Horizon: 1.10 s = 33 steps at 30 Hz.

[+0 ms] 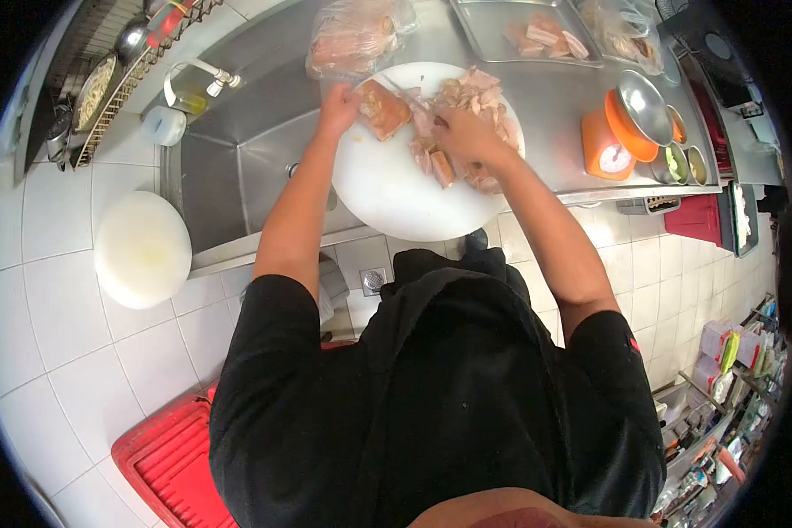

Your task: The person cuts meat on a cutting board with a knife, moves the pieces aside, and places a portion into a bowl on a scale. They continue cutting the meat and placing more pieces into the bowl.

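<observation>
A thick slab of raw meat (384, 111) lies on the round white cutting board (405, 198). At the slab's left edge is my left hand (338, 112), fingers bent against it and partly hidden. My right hand (466, 134) is closed around the handle of a knife (411, 99); its blade points up and left, just right of the slab. Cut pieces of meat (477, 91) are heaped beyond and beside my right hand, and some lie under it, near the board's right side.
The sink (255, 176) is left of the board. Behind stand a plastic bag of meat (352, 40) and a metal tray (488, 48) with meat strips. An orange scale (600, 145) with a metal bowl (644, 106) stands right. Another white board (143, 251) leans at left.
</observation>
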{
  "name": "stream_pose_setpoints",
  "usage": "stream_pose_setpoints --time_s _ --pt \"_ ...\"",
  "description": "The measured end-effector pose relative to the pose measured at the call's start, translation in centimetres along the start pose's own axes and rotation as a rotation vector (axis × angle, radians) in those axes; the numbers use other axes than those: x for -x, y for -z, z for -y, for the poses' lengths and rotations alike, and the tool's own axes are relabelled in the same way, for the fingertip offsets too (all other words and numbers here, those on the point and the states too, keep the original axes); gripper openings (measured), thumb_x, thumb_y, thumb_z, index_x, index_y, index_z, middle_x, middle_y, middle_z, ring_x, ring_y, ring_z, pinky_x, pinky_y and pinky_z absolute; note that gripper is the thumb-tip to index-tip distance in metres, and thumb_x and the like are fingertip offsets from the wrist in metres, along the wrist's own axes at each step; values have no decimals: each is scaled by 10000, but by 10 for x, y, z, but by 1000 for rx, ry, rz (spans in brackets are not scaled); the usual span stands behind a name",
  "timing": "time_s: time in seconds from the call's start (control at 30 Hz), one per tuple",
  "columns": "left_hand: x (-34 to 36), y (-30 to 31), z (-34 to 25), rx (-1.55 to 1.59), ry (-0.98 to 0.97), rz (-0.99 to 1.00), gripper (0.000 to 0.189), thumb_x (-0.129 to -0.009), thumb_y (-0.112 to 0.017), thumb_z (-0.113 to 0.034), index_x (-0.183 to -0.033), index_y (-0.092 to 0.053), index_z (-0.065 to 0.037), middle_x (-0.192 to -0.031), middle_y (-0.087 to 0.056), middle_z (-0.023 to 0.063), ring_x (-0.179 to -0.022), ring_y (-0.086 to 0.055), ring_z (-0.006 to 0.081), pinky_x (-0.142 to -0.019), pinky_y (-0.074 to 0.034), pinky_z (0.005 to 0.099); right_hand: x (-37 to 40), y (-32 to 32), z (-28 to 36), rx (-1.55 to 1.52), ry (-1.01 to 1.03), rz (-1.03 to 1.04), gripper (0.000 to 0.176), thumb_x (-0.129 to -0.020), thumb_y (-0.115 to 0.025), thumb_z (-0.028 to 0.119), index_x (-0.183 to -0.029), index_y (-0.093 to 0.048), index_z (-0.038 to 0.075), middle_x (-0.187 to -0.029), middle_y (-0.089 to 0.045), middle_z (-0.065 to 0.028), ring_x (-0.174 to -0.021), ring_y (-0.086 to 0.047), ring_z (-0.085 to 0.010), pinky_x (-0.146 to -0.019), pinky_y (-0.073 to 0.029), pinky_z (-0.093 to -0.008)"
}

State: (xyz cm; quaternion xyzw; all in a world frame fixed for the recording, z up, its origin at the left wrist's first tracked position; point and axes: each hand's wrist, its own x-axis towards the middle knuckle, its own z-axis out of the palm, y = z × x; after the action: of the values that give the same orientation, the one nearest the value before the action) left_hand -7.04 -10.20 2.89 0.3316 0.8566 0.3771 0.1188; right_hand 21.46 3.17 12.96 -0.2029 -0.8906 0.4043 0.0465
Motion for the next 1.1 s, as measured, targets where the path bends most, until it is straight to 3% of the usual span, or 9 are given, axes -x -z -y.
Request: stream_pose_setpoints --time_s 0.13,0.23,0.37,0.57,0.67,0.7,0.8,0.93,1.1 --pt "6 -8 26 78 108 17 352 -885 -670 -188 -1190 -673 -12 -1118 -720 185 -1039 -689 291 -899 -523 385 -9 7 -8 -43 7 159 327 -918 -575 198 -1153 -627 -24 -938 -698 -215 -838 -693 -331 -752 -543 -428" --pt "37 -1 42 55 146 -34 294 -890 -661 -176 -1145 -702 -34 -1055 -731 168 -967 -695 256 -852 -529 374 9 19 4 -191 -47 323 300 -919 -584 207 -1119 -635 -11 -780 -667 -135 -599 -640 -239 -576 -518 -390" --pt "96 23 33 8 146 -40 254 -973 -633 -218 -1146 -693 -41 -969 -736 82 -836 -681 164 -754 -542 316 42 36 18 -320 -202 535 195 -969 -531 164 -1084 -634 45 -748 -565 -43 -503 -515 -102 -411 -428 -288" --pt "162 15 8 172 184 -89 254 -934 -637 -204 -1120 -708 -46 -1023 -723 109 -948 -670 218 -848 -523 343 110 32 27 -539 -427 321 245 -987 -536 197 -1129 -555 -3 -755 -536 -61 -529 -535 -123 -450 -459 -302" --pt "176 11 -2 205 198 -55 252 -936 -630 -197 -1126 -707 -49 -1071 -712 105 -988 -657 215 -874 -514 336 124 14 11 -508 -419 415 273 -997 -539 207 -1177 -546 3 -769 -546 -70 -547 -542 -125 -456 -465 -298" --pt "179 10 -5 215 191 -55 251 -940 -629 -195 -1128 -705 -47 -1082 -709 103 -996 -654 210 -877 -512 334 127 10 8 -455 -398 442 287 -993 -537 198 -1200 -534 -1 -823 -615 -142 -617 -617 -243 -562 -520 -379" --pt "190 8 -6 265 183 -55 251 -950 -626 -187 -1139 -697 -38 -1105 -704 98 -1015 -644 196 -886 -506 327 138 -17 -12 -302 -216 368 261 -1008 -526 173 -1213 -523 11 -781 -593 -112 -606 -587 -177 -528 -478 -344" --pt "202 7 -2 348 226 -47 266 -960 -627 -180 -1166 -684 -22 -1111 -704 98 -1029 -639 179 -893 -503 318 132 -21 -16 -141 -272 420 274 -961 -548 191 -1137 -528 -18 -931 -671 -307 -910 -656 -488 -823 -500 -534" --pt "204 2 8 386 231 -56 289 -961 -628 -181 -1194 -677 -18 -1121 -707 107 -1034 -644 178 -899 -503 314 114 -65 -35 50 -183 224 261 -939 -546 153 -1117 -494 -31 -917 -661 -344 -916 -642 -521 -834 -487 -591"
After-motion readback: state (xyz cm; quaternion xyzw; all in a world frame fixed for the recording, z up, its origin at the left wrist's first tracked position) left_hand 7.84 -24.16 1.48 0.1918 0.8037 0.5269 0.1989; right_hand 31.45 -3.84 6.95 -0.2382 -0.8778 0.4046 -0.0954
